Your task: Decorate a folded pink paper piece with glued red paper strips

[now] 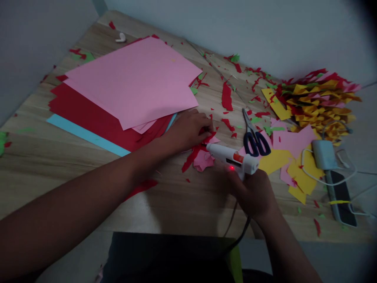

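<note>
White hot-glue gun (225,154): right hand (255,192) is gripping it, apparently for aiming at the red paper (210,138). Left hand (192,127): is pinching that paper, seemingly for steadiness. Pink folded paper (203,161): is lying just beside, on the desk (182,204).

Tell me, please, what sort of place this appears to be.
Probably a craft table, perhaps at home: the right hand grips a white glue gun, dark-handled scissors lie nearby, and coloured paper sheets and torn-looking scraps cover much of the wood-grained tabletop.
</note>
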Motion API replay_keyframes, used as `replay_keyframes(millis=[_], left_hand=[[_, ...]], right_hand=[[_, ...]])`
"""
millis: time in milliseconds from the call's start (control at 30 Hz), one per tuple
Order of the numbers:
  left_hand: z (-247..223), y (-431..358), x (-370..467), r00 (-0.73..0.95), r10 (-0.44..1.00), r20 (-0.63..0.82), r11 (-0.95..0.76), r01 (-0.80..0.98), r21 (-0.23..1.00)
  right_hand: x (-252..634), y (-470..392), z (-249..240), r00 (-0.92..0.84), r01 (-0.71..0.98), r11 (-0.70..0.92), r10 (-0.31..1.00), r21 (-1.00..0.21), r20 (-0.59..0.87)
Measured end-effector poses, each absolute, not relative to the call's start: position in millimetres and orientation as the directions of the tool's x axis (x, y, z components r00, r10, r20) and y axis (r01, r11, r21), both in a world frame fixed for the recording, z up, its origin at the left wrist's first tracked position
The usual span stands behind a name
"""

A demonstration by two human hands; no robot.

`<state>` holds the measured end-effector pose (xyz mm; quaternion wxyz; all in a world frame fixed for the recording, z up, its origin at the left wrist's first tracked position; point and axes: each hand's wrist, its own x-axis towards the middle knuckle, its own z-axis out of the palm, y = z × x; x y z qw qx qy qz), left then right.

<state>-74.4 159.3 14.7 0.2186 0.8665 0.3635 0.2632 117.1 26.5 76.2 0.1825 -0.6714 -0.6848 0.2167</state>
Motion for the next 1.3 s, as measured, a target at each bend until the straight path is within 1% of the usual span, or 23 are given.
replay_keyframes(millis=[200, 333, 467, 567, 667, 767, 833, 900, 967, 1033, 1100, 1133, 1200, 1300], left_hand=[[12.3, 160.4, -74.2, 0.598, 0.737, 0.315, -0.647, 0.491, 0.583], [12.5, 160.3, -74.5, 0.593, 0.739, 0.321, -0.646, 0.485, 0.59], [15.0, 160.9, -75.3, 0.615, 0.733, 0.29, -0.643, 0.487, 0.592], [16.3, 161.3, -76.1, 0.617, 0.736, 0.279, -0.638, 0.493, 0.592], [15.4, 160.9, -76.4, 0.608, 0.743, 0.281, -0.632, 0.498, 0.595], [14.2, 159.5, -76.5, 0.601, 0.751, 0.272, -0.622, 0.508, 0.596], [16.0, 158.1, -76.7, 0.597, 0.76, 0.255, -0.606, 0.51, 0.611], [22.6, 156.2, -77.3, 0.567, 0.784, 0.252, -0.575, 0.51, 0.64], [35.3, 153.8, -78.4, 0.515, 0.802, 0.303, -0.568, 0.501, 0.653], [52.4, 151.0, -80.5, 0.459, 0.801, 0.383, -0.592, 0.515, 0.62], [69.3, 148.6, -83.9, 0.432, 0.794, 0.428, -0.608, 0.555, 0.568], [75.6, 147.8, -86.2, 0.437, 0.794, 0.423, -0.608, 0.573, 0.549], [81.0, 147.5, -92.0, 0.491, 0.791, 0.364, -0.61, 0.591, 0.528], [69.8, 148.5, -101.1, 0.634, 0.745, 0.206, -0.64, 0.594, 0.487]], right_hand=[[119.4, 24.3, 74.9, -0.035, 0.853, -0.003, 0.997, -0.522, -0.064], [117.0, 24.1, 76.6, -0.018, 0.857, -0.011, 0.999, -0.516, -0.051], [115.8, 23.0, 79.4, -0.009, 0.836, -0.022, 0.998, -0.548, -0.055], [120.7, 17.0, 78.8, 0.032, 0.791, -0.082, 0.995, -0.606, -0.093], [128.3, 5.3, 74.6, 0.175, 0.675, -0.213, 0.976, -0.706, -0.127], [131.8, -8.2, 69.1, 0.325, 0.471, -0.31, 0.931, -0.826, -0.164], [130.3, -15.8, 66.4, 0.404, 0.311, -0.31, 0.899, -0.898, -0.17], [127.3, -21.6, 65.3, 0.45, 0.165, -0.272, 0.876, -0.948, -0.173], [124.6, -25.4, 66.2, 0.448, 0.066, -0.237, 0.875, -0.969, -0.184], [123.5, -27.6, 69.2, 0.441, 0.022, -0.2, 0.881, -0.98, -0.17], [123.9, -28.3, 73.8, 0.44, 0.04, -0.164, 0.889, -0.986, -0.13], [124.6, -28.2, 76.2, 0.439, 0.071, -0.155, 0.892, -0.985, -0.109], [126.7, -27.2, 80.4, 0.423, 0.173, -0.17, 0.902, -0.97, -0.082], [130.6, -24.4, 82.6, 0.407, 0.374, -0.202, 0.913, -0.905, -0.035]])
